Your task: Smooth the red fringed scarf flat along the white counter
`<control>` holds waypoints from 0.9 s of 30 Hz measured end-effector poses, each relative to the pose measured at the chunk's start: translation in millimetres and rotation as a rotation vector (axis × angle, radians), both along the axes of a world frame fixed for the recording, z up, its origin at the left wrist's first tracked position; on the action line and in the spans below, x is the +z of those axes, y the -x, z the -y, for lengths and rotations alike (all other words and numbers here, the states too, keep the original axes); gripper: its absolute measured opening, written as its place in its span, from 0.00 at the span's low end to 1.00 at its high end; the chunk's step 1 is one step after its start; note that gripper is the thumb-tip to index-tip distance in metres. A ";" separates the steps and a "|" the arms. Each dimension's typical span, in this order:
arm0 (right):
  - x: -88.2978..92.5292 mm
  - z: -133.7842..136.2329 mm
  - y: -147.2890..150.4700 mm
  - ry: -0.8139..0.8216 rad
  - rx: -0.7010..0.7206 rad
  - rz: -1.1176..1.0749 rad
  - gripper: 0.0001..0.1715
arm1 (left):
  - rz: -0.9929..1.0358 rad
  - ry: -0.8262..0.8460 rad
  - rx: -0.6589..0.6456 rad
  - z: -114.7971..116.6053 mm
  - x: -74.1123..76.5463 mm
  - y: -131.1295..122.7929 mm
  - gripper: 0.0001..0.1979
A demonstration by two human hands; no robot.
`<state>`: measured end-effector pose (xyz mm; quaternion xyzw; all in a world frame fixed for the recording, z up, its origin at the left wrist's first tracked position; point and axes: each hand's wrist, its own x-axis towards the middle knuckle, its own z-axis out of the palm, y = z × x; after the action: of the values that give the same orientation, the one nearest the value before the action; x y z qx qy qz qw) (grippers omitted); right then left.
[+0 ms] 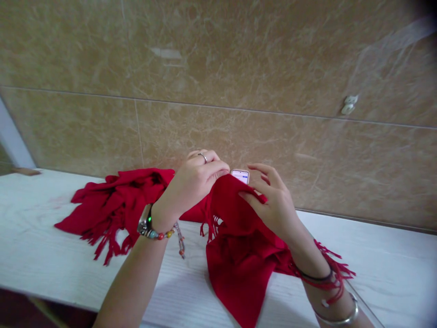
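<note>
A red fringed scarf (239,205) hangs between my two hands, its lower part bunched on the white surface with one corner pointing toward me. My left hand (205,171), wearing a ring, pinches the upper edge of the cloth. Thumb and fingers of my right hand (271,196) close on the same edge further right, with the other fingers curled above it. More red fringed cloth (119,200) lies crumpled at the left; whether it is one piece with the held part I cannot tell. Red tassels rest against my right wrist.
Behind the scarf a phone (240,175) with a lit screen stands near the wall. The white wood-grain tabletop (382,259) meets a brown marble-look tiled wall (218,68). A small white hook (349,105) is fixed to the tiles at right.
</note>
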<state>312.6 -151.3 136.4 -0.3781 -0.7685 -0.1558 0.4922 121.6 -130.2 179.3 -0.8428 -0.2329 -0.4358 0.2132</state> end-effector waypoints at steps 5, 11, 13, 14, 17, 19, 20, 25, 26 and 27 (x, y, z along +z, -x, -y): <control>5.7 -0.7 -9.5 -0.042 -0.065 -0.072 0.06 | -0.049 0.052 0.051 -4.2 -0.3 3.1 0.10; 3.3 -2.0 -7.6 -0.015 -0.051 -0.008 0.06 | -0.189 0.130 -0.028 0.6 -9.2 -16.1 0.09; 4.0 -1.7 -11.0 -0.004 -0.060 0.003 0.07 | -0.172 0.122 0.000 1.1 -9.4 -17.8 0.06; 4.6 -1.9 -13.6 0.003 -0.069 0.007 0.07 | -0.143 0.118 0.006 1.3 -8.6 -16.8 0.06; 5.9 -3.8 -20.6 0.015 -0.094 0.016 0.09 | -0.073 0.118 0.020 1.5 -4.9 -9.0 0.08; 5.7 -5.2 -21.5 0.004 -0.105 0.018 0.10 | -0.073 0.115 0.066 1.0 -3.4 -4.1 0.09; 5.3 -5.7 -20.6 -0.005 -0.104 0.020 0.11 | -0.084 0.115 0.096 0.4 -3.3 -2.5 0.10; 3.7 -5.7 -13.8 -0.039 -0.098 0.003 0.12 | -0.143 0.143 0.205 -3.0 -5.1 0.7 0.13; 3.6 -5.6 -13.4 -0.045 -0.107 -0.003 0.12 | -0.151 0.150 0.217 -3.7 -5.0 2.0 0.13; 3.5 -5.5 -13.5 -0.049 -0.118 -0.003 0.11 | -0.160 0.156 0.226 -4.2 -4.7 3.7 0.12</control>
<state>326.0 -145.8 139.9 -0.4108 -0.7400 -0.2027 0.4926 117.9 -125.9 174.7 -0.8573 -0.3418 -0.3209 0.2125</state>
